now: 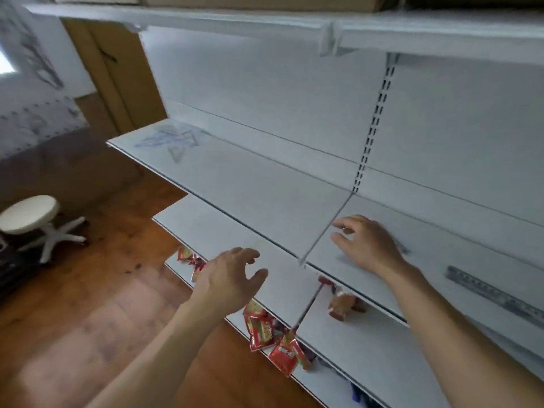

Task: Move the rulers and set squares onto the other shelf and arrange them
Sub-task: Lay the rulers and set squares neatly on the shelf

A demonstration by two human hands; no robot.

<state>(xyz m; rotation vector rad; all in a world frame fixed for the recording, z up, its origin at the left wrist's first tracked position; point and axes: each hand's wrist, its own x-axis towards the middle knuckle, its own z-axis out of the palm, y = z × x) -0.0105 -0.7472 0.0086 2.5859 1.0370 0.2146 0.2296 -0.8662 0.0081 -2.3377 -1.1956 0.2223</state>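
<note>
A clear ruler lies flat on the right shelf, near its front edge. Several clear set squares and rulers lie in a loose pile at the far left end of the left shelf. My right hand hovers over the right shelf just past the divider, fingers spread and loosely curled, holding nothing; something small and blurred shows behind it. My left hand hangs in front of the lower shelf, fingers relaxed and holding nothing.
Red snack packets sit on the shelves below. A slotted upright divides the two shelf bays. A white stool stands on the wooden floor at left. Cardboard boxes lean behind the shelving.
</note>
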